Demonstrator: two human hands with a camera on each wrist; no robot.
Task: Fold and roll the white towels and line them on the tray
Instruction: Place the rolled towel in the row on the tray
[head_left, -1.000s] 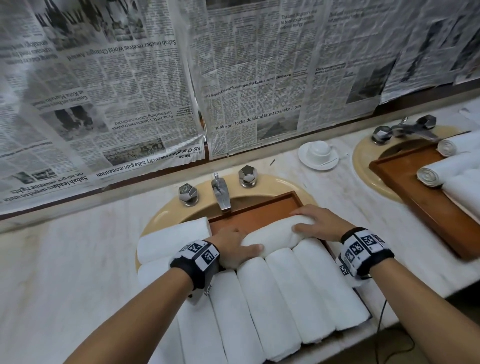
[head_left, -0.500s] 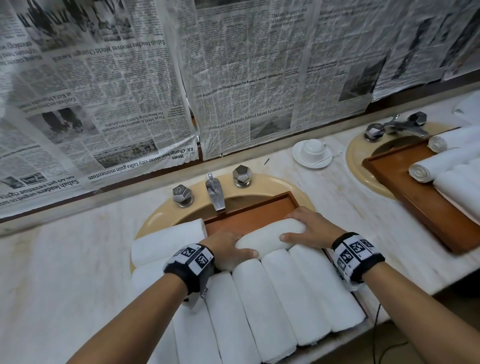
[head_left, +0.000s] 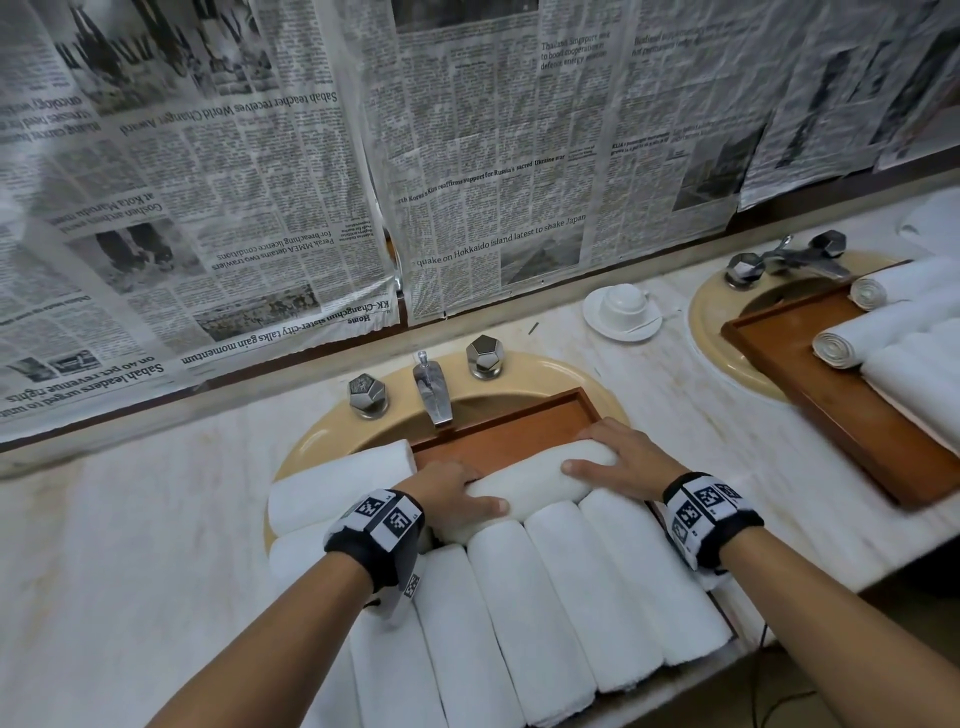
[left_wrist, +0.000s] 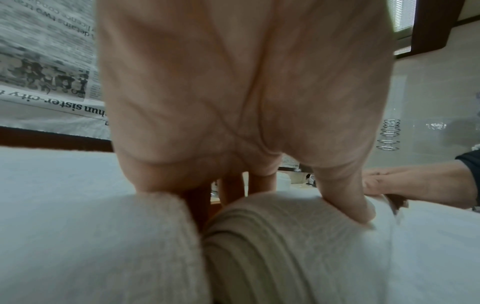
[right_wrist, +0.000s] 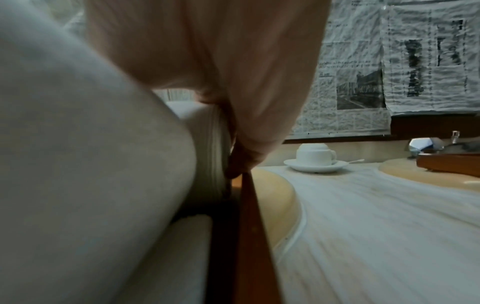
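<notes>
A rolled white towel (head_left: 535, 480) lies crosswise on the wooden tray (head_left: 509, 436) that sits over the near sink. My left hand (head_left: 457, 493) grips its left end, thumb on top and fingers behind it. My right hand (head_left: 618, 457) grips the right end by the tray's right wall (right_wrist: 252, 226). The left wrist view shows the spiral end of the roll (left_wrist: 272, 236) under my thumb. Several rolled towels (head_left: 571, 597) lie side by side lengthwise in front of it. One more roll (head_left: 337, 483) lies at the left.
A tap (head_left: 434, 389) with two knobs stands just behind the tray. To the right are a cup on a saucer (head_left: 623, 312) and a second tray (head_left: 831, 395) over another sink, holding rolled towels (head_left: 883, 332). Newspaper covers the wall behind. The counter's front edge runs below the towels.
Both hands keep their hold on the crosswise roll, which stays in about the same place on the tray. Only the head view has shifted slightly.
</notes>
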